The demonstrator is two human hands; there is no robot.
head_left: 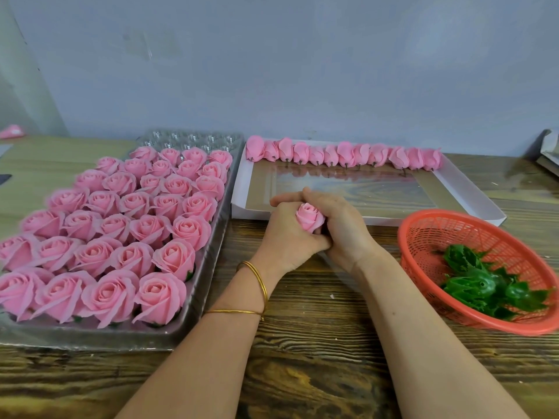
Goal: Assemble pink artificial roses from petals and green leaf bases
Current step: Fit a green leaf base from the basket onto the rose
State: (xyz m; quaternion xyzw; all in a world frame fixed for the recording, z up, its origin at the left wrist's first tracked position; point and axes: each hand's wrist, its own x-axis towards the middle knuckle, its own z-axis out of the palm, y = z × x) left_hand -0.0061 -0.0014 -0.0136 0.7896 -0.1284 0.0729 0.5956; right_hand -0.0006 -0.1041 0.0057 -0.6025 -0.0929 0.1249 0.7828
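A pink rose head (pixel 309 217) sits upright between both hands over the middle of the table. My left hand (pixel 286 237) wraps round it from the left and my right hand (pixel 341 228) curls round it from the right; the rose's underside is hidden by the fingers. Several green leaf bases (pixel 484 287) lie in a red basket (pixel 423 234) at the right. A row of closed pink petal buds (pixel 344 154) lies along the far edge of a white shallow box (pixel 239 192).
A clear plastic tray (pixel 208 267) at the left holds several finished pink roses (pixel 121 231), with free cups at its far end. The wooden table (pixel 302 343) runs along a grey wall. A white item (pixel 549 149) lies at the far right.
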